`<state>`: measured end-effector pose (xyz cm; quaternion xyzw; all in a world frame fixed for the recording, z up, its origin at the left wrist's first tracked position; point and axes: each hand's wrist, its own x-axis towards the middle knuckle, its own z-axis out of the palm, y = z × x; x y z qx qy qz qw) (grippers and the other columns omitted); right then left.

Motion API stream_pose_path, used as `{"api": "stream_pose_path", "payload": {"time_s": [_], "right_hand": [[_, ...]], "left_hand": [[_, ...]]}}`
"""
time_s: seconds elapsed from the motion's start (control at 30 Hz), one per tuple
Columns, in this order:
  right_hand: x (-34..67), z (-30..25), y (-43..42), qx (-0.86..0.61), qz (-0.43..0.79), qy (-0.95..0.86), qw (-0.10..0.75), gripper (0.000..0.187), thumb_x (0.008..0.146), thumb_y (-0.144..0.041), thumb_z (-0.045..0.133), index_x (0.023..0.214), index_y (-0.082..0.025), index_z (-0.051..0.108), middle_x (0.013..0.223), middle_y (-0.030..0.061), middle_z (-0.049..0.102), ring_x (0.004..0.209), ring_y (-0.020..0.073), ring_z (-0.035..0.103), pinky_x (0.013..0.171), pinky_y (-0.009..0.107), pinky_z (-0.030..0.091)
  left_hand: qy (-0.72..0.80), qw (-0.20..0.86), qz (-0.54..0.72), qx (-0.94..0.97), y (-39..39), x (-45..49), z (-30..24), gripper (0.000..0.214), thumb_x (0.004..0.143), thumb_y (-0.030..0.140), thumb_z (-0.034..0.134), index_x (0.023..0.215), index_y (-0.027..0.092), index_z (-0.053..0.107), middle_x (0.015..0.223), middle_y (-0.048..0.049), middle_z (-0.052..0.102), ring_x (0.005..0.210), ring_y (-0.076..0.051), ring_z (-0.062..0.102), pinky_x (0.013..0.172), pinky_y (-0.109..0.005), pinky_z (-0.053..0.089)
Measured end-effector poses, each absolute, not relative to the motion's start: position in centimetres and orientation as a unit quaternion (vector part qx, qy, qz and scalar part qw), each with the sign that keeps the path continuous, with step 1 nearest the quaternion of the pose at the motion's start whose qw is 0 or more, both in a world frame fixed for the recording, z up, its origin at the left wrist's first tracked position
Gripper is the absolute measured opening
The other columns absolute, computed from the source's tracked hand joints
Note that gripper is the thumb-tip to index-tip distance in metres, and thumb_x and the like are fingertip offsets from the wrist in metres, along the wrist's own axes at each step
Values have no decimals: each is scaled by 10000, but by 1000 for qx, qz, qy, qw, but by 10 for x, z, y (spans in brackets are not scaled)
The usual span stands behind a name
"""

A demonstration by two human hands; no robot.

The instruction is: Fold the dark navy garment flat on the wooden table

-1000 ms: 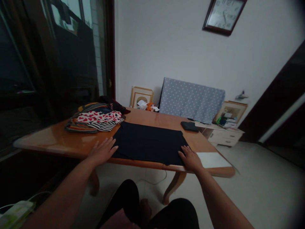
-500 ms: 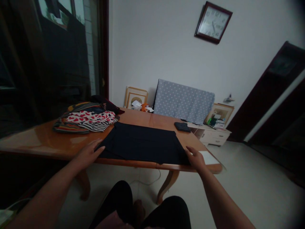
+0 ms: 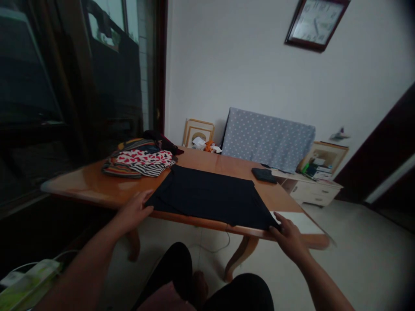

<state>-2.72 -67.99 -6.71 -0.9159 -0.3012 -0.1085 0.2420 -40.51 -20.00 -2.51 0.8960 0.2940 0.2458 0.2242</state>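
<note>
In the head view, a black cloth (image 3: 210, 196) lies flat at the frame's centre on a wooden table (image 3: 81, 185). The left hand (image 3: 132, 210) pinches its lower left corner; the right hand (image 3: 288, 235) grips its lower right corner. A pile of patterned clothes (image 3: 139, 162) sits left of centre, a wall clock (image 3: 316, 21) upper right

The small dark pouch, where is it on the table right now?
The small dark pouch lies on the wooden table's far right part, just beyond the black garment's far right corner.
</note>
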Motion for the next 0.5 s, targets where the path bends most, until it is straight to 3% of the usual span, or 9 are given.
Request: {"api": "stream_pose_path", "payload": {"time_s": [0.2,0.5], "right_hand": [[-27,-70,-676,-884,-91,-392,239,665,824,-351,557,1477,-249,490,1427,108,554,1280,295,549,1072,458,445],[-31,-60,-678,-899,-157,-389,126,491,896,-425,495,1350,-284,618,1318,98,637,1177,337,598,972,495,489]], "left_hand": [[209,226,230,923,-218,-411,-10,656,728,206,501,1381,201,559,1428,-110,534,1262,-276,561,1038,-406,488],[235,195,214,928,-210,-409,-14,365,779,208,494,1099,221,669,1222,-94,654,1172,-268,607,1034,-416,473]]}}
